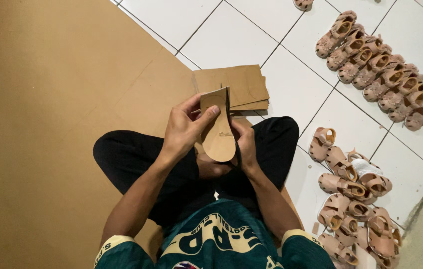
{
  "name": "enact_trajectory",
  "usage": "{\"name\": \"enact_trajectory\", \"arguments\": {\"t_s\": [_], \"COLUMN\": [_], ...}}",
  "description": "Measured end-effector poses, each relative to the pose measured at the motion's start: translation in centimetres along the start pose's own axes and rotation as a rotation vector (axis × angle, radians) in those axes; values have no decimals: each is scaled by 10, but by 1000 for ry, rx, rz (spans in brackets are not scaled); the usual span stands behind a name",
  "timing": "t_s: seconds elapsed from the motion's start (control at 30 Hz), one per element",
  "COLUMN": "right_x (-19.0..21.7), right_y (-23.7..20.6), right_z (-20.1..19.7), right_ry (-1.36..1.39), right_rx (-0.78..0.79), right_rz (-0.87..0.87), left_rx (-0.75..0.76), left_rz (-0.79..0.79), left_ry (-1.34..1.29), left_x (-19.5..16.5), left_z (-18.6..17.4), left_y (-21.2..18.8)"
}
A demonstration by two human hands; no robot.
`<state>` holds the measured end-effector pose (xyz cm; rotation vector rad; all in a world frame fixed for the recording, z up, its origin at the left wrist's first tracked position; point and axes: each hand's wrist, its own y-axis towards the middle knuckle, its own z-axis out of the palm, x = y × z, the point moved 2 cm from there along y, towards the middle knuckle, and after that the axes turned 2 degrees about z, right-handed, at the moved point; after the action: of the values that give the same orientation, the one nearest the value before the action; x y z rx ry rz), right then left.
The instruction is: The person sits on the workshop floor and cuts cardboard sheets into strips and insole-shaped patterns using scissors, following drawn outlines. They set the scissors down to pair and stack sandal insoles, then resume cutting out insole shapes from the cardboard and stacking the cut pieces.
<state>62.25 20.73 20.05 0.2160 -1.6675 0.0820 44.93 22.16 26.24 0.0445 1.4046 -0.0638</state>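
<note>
Head view shows your left hand and right hand pinching a tan sole-shaped cardboard insole, finished pink sandals lining the floor's right edge.

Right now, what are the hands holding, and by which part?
Both hands hold a tan sole-shaped cutout: left hand grips its upper end, thumb across it; right hand supports its right edge.

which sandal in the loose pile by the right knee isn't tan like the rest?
The white-strapped sandal, upper middle of that pile. Every other sandal around it is tan-pink all over.
</note>
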Motion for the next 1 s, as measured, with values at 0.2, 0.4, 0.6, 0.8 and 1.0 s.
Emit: {"name": "enact_trajectory", "arguments": {"t_s": [0.2,0.4,0.6,0.8,1.0], "right_x": [1,2,4,9,13], "right_y": [-1,0,-3,-8,-10], "right_z": [-2,-4,-7,-9,-10], "right_ry": [26,-62,-88,-89,-92], "right_rx": [12,-3,26,47,48], "right_rz": [23,-120,-115,-70,44], "left_rx": [29,66,106,118,193], "left_rz": [-22,-75,-80,-146,-72], "left_ry": [54,64,108,208,196], "left_x": [-3,-7,-13,-14,-20], "left_z": [-1,-1,-5,-10,-14], "left_y": [-1,-4,-3,0,3]}}
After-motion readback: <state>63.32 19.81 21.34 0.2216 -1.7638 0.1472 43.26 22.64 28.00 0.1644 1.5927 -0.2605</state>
